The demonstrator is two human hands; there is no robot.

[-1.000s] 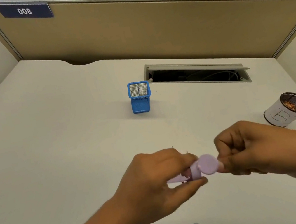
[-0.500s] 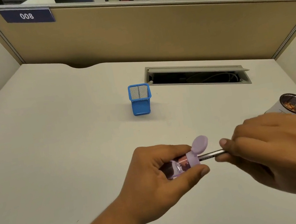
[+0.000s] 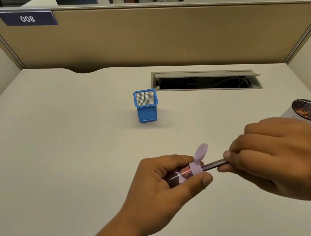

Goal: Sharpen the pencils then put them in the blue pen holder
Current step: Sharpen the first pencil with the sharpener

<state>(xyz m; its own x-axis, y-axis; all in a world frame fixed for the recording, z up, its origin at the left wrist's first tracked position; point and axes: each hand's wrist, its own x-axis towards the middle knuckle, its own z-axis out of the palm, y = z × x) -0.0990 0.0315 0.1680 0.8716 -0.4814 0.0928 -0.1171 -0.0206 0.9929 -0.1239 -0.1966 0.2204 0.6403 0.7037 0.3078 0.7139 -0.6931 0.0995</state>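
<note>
In the head view, the sharpening step is in hand. The left hand [image 3: 169, 183] grips a small lilac sharpener [image 3: 191, 171] above the near middle of the desk [image 3: 54, 154], fingers curled over its clear barrel and thumb pressed along the underside. The sharpener's hinged lid [image 3: 201, 151] stands flipped up. A dark pencil [image 3: 215, 164] lies level with its tip pushed into the sharpener's mouth. The right hand [image 3: 274, 152] pinches the pencil's shaft, fingertips clamped together on it; the rest of the pencil is hidden under that hand.

The blue pen holder [image 3: 146, 107] stands upright toward the far middle of the desk, well apart from both hands and just beside the left end of the open cable hatch [image 3: 206, 81]. It looks empty, though its mesh makes that hard to tell. A white cup [image 3: 304, 112] holding shavings stands near the right edge.

The next move likely calls for twisting the pencil against a steady sharpener, then drawing it out straight and carrying it forward to drop it, upright, into the holder.
</note>
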